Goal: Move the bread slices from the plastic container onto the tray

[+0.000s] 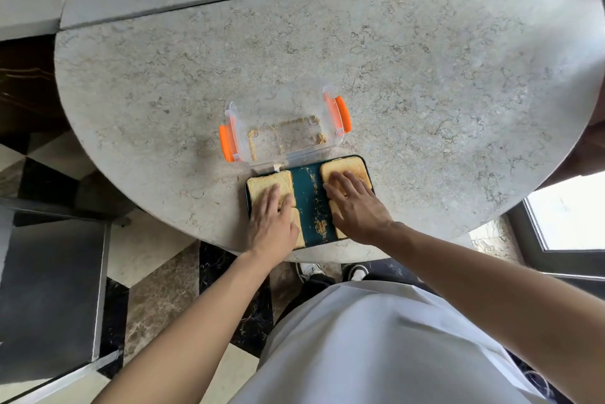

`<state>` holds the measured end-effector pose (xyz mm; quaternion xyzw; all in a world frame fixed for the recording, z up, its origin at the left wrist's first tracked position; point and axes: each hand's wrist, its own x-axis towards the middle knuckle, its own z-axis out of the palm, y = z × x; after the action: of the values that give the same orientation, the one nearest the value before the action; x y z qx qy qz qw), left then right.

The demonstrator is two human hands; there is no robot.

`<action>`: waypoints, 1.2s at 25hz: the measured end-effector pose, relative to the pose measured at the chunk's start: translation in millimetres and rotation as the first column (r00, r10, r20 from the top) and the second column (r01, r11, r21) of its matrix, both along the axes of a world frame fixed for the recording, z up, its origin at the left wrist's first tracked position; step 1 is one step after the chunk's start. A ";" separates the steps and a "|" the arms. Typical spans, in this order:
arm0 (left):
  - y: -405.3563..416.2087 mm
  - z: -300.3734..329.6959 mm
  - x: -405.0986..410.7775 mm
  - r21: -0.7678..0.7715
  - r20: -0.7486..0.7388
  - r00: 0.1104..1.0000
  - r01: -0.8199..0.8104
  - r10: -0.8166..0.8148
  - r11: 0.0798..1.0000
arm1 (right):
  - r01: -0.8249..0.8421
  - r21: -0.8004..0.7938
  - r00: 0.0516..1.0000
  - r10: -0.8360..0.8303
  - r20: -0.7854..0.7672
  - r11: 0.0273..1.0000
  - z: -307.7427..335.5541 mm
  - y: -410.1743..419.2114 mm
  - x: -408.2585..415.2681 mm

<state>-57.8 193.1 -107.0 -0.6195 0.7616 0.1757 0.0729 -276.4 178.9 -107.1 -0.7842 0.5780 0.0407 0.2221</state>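
Both your hands lie flat with fingers spread: your left hand [273, 217] presses the golden toasted bread slices [269, 186] on the left side, your right hand [355, 205] those on the right. All visible slices rest on the dark teal rectangular tray [309, 207]. Behind it, the clear plastic container with orange clips [284, 128] holds only crumbs. The tray sits at the near edge of the round mottled stone surface [425, 92]; pushing towards yourself could probably tip it off.
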 end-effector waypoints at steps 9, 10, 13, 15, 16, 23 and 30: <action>25.0 10.6 -23.2 0.039 0.056 0.994 -0.101 0.099 0.994 | -0.091 0.018 0.994 0.092 -0.061 0.996 -2.4 2.7 -15.6; 26.6 11.6 -28.1 0.050 0.056 0.991 -0.127 0.125 0.991 | -0.105 0.036 0.992 0.107 -0.073 0.994 -2.3 3.7 -17.2; 25.1 17.1 -43.7 0.093 0.061 0.973 -0.228 0.223 0.969 | -0.132 0.065 0.988 0.137 -0.074 0.989 1.8 1.8 -16.5; 21.5 20.5 -51.6 0.109 0.050 0.960 -0.281 0.277 0.954 | -0.167 0.049 0.983 0.170 -0.065 0.985 3.5 1.6 -17.1; 19.0 22.0 -54.2 0.112 0.034 0.956 -0.293 0.291 0.950 | -0.177 0.047 0.982 0.179 -0.065 0.983 4.0 2.0 -19.5; 3.5 29.5 -48.8 0.132 0.054 0.959 -0.283 0.278 0.950 | -0.118 0.158 0.989 0.130 -0.073 0.980 15.3 -0.1 -22.8; -4.0 33.1 -48.7 0.136 0.039 0.984 -0.177 0.173 0.975 | -0.024 0.238 0.995 0.047 -0.091 0.971 22.1 -4.5 -13.5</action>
<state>-106.5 189.1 -74.0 -0.6798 0.6890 0.2258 0.1105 -289.9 174.3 -84.9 -0.7596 0.5648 0.1509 0.2851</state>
